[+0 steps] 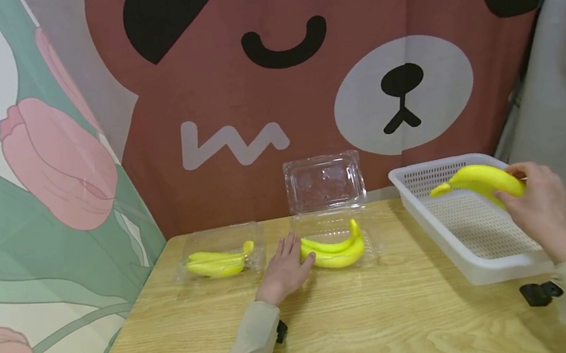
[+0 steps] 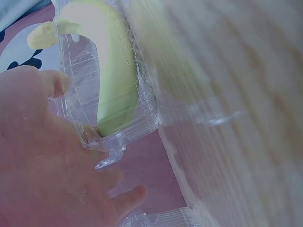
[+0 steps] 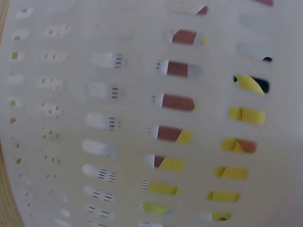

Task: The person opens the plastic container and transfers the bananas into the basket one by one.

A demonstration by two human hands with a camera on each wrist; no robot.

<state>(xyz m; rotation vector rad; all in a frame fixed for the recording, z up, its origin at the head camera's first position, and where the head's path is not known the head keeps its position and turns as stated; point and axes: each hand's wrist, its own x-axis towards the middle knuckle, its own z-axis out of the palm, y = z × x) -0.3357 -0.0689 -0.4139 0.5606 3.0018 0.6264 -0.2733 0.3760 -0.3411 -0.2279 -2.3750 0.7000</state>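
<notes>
My right hand (image 1: 536,203) grips a yellow banana (image 1: 479,179) and holds it just above the white perforated basket (image 1: 439,221) at the table's right. My left hand (image 1: 286,262) lies flat with straight fingers against the left edge of an open clear plastic clamshell box (image 1: 324,186), which holds two bananas (image 1: 335,248). In the left wrist view a banana (image 2: 116,80) shows through the clear box (image 2: 142,113) beside my fingers (image 2: 57,85). The right wrist view shows only the basket's slotted wall (image 3: 118,118).
A second clear box (image 1: 221,256) with bananas inside lies closed to the left of my left hand. The wooden table (image 1: 366,320) backs onto a hanging bear-print cloth (image 1: 302,78) and a tulip-print one at the left.
</notes>
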